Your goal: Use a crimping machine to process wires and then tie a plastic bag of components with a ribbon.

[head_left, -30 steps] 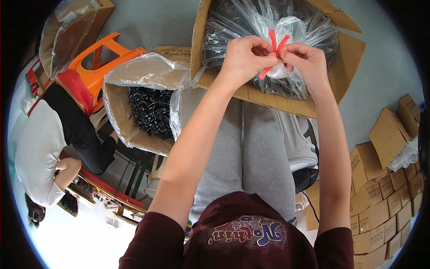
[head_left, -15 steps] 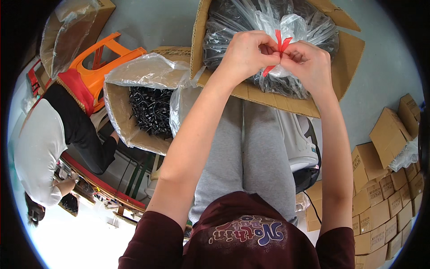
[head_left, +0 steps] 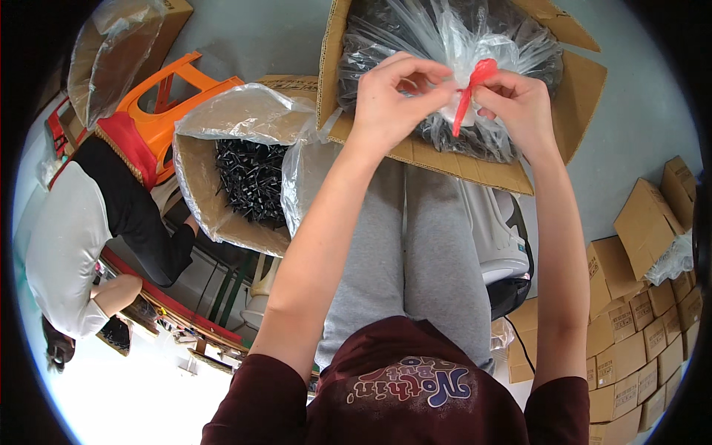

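Observation:
A red plastic tie strip (head_left: 461,111) is round the gathered neck of a clear plastic bag (head_left: 445,37). The bag, full of dark items I cannot make out, sits in an open cardboard box (head_left: 452,167) in front of me. My right hand (head_left: 515,104) pinches the strip at the right side of the neck, a red loop standing above its fingers. On the other side is my left hand (head_left: 404,96), its thumb tip close to the strip and the index fingertip a little apart from the thumb.
Left of my legs stands a plastic-lined box (head_left: 211,196) holding many small black parts (head_left: 252,178). Beyond it are an orange stool (head_left: 152,119) and another person (head_left: 70,237) at a bench. Cardboard boxes (head_left: 623,363) are stacked at the right. A grey-white machine (head_left: 497,245) stands beside my right leg.
My left hand's thumb and index finger have parted, and it has shifted slightly left. The red strip now shows a wider loop above and one tail hanging below. The other person's arm has moved.

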The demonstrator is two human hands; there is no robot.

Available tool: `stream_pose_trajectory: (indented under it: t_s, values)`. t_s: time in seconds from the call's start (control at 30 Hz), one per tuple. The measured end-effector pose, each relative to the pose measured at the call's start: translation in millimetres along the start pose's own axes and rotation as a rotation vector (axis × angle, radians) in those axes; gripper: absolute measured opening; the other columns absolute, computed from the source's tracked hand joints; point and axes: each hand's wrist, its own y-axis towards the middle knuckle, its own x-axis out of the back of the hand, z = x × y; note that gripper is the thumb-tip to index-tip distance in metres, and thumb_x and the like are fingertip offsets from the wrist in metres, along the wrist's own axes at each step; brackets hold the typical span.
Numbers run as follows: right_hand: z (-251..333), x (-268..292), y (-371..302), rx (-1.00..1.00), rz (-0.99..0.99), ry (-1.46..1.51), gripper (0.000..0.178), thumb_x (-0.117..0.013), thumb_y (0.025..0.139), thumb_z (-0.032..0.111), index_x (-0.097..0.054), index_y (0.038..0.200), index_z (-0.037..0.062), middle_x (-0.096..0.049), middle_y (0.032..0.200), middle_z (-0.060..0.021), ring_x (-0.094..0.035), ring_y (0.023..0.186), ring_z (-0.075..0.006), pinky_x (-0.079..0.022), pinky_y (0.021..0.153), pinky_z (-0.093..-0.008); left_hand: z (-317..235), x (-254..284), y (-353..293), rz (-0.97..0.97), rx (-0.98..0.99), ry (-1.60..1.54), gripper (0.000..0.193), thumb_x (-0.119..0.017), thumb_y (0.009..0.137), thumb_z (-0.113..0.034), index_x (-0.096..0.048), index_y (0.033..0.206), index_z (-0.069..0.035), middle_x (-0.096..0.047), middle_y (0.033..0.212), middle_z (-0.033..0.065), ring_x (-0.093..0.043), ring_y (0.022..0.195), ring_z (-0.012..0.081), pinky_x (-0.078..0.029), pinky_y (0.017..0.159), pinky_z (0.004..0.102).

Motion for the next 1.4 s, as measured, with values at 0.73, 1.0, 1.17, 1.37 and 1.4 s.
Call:
stream_pose_trajectory:
  t_s: [0.73, 1.0, 1.17, 1.37, 1.4]
  values:
    - [1, -5, -2, 0.097, -0.101, 0.028, 0.013, -0.068, 0.077, 0.007, -0.071, 0.086, -0.0009, -0.066, 0.070, -0.0038, -0.057, 0.056, -0.0065, -0.045, 0.053, -0.0212, -15, -21, 14, 0.031, -0.183, 0.452, 0.012, -0.073, 0.067, -0.007, -0.070, 0.078, -0.002, -0.065, 0.074, 0.0053, -0.065, 0.066, 0.0146, -0.051, 0.062, 0.0255]
    - [0, -11, 1, 0.130, -0.126, -0.009, 0.014, -0.069, 0.075, 0.009, -0.072, 0.085, 0.0000, -0.067, 0.070, -0.0038, -0.058, 0.055, -0.0067, -0.046, 0.052, -0.0212, -8, -19, 17, 0.012, -0.283, 0.527, 0.013, -0.073, 0.065, -0.006, -0.067, 0.076, -0.001, -0.064, 0.073, 0.0047, -0.063, 0.063, 0.0135, -0.050, 0.060, 0.0252]
    - [10, -7, 0, 0.052, -0.105, 0.081, 0.015, -0.070, 0.073, 0.009, -0.072, 0.085, -0.0010, -0.067, 0.069, -0.0056, -0.058, 0.055, -0.0073, -0.046, 0.052, -0.0212, -10, -17, 21, 0.037, -0.242, 0.382, 0.013, -0.072, 0.064, -0.007, -0.067, 0.076, -0.002, -0.062, 0.071, 0.0043, -0.062, 0.063, 0.0136, -0.050, 0.059, 0.0263]
    - [12, -2, 5, 0.066, -0.075, -0.012, 0.017, -0.069, 0.074, 0.009, -0.071, 0.084, -0.0032, -0.066, 0.067, -0.0062, -0.057, 0.055, -0.0077, -0.047, 0.053, -0.0216, -17, -15, 21, 0.085, -0.129, 0.341, 0.012, -0.071, 0.066, -0.007, -0.068, 0.075, -0.002, -0.062, 0.071, 0.0055, -0.062, 0.065, 0.0131, -0.050, 0.060, 0.0269]
    - [13, -1, 6, 0.079, -0.068, -0.029, 0.017, -0.069, 0.074, 0.009, -0.070, 0.084, -0.0034, -0.065, 0.067, -0.0061, -0.057, 0.055, -0.0078, -0.047, 0.053, -0.0216, -19, -13, 22, 0.111, -0.102, 0.334, 0.012, -0.071, 0.067, -0.007, -0.069, 0.078, -0.002, -0.063, 0.073, 0.0040, -0.062, 0.067, 0.0113, -0.050, 0.062, 0.0255]
